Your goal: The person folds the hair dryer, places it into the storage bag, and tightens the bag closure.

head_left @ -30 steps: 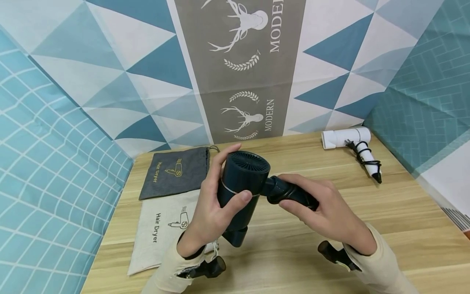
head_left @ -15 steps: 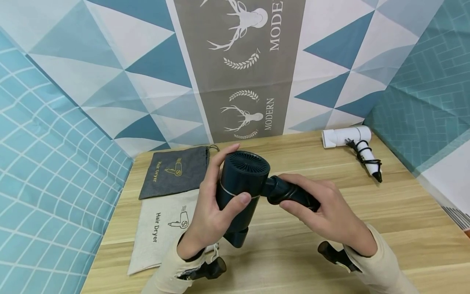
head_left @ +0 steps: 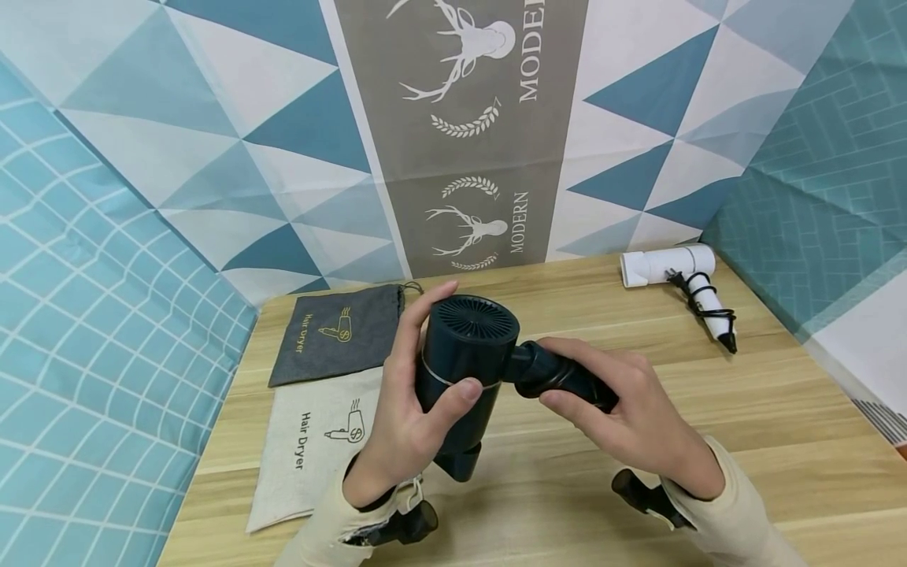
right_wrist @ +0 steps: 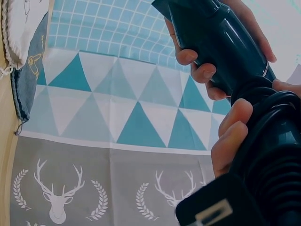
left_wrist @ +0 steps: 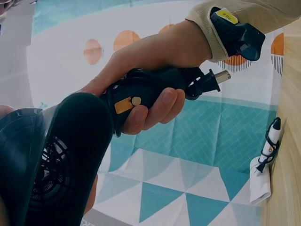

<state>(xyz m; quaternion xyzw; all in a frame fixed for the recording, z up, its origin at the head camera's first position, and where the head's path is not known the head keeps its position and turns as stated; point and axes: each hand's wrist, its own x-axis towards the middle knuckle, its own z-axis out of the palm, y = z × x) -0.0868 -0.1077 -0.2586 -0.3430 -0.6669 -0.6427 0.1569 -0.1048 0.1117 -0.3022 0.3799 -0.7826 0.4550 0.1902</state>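
A dark navy hair dryer (head_left: 473, 358) is held above the table, its round vented end tilted up and its narrow nozzle (head_left: 460, 463) pointing down toward me. My left hand (head_left: 404, 417) grips the barrel, thumb across the near side. In the right wrist view, several of its fingers wrap the underside. My right hand (head_left: 634, 405) holds the handle (head_left: 567, 374), which stands out to the right from the barrel. Black cord (right_wrist: 263, 106) is wound round that handle. Past the right hand's grip, the plug (left_wrist: 209, 84) sticks out in the left wrist view.
On the wooden table (head_left: 553, 504), a grey drawstring bag (head_left: 340, 331) and a white one (head_left: 305, 449) lie at left, both printed "Hair Dryer". A white hair dryer (head_left: 669, 264) with its cord wrapped lies at back right. Patterned cloth walls (head_left: 489, 157) stand behind and at the sides.
Both hands keep the same hold on the hair dryer. The dryer and my left hand have sunk very slightly.
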